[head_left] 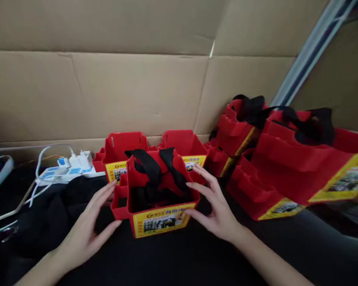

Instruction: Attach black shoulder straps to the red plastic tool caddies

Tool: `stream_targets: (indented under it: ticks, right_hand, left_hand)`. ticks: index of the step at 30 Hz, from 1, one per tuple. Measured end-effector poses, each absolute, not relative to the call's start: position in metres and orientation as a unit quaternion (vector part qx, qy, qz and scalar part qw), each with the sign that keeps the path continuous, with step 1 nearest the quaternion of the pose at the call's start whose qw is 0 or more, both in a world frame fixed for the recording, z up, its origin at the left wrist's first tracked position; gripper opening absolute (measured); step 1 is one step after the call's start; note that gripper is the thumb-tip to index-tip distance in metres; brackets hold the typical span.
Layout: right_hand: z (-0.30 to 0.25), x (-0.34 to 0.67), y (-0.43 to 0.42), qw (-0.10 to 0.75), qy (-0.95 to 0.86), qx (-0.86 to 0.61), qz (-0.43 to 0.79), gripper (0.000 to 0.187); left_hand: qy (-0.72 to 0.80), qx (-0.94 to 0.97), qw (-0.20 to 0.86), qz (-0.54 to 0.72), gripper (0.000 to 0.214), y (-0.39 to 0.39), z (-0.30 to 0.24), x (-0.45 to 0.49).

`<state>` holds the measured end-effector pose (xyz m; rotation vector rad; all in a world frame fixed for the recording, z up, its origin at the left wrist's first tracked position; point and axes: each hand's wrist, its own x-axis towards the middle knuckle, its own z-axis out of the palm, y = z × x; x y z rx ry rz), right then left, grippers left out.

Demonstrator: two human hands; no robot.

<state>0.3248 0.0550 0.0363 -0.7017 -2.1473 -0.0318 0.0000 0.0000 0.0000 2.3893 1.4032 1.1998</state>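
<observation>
The front tool bag is positioned between the left hand and the right hand. Straps are laid in its top. Two bags are placed directly behind it, and a stack of bags to its right. A power strip is located to the left, before the cardboard wall.

A black-covered table is seen. Red tool bags are set along its far edge, more red bags toward the right, and a white power strip at the far left
</observation>
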Motion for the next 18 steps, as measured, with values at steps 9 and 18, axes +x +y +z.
stream_targets:
  ticks: [9,18]
  right_hand:
    - [0.042,0.352,0.045,0.398,-0.861,-0.314,0.039,0.010]
    - [0.023,0.393,0.034,0.520,-0.754,-0.363,-0.173,0.016]
  left_hand:
    - [0.453,0.843,-0.001,0.290,0.066,0.010,-0.012,0.003]
    - [0.414,0.858,-0.193,0.234,0.036,0.116,0.073,0.079]
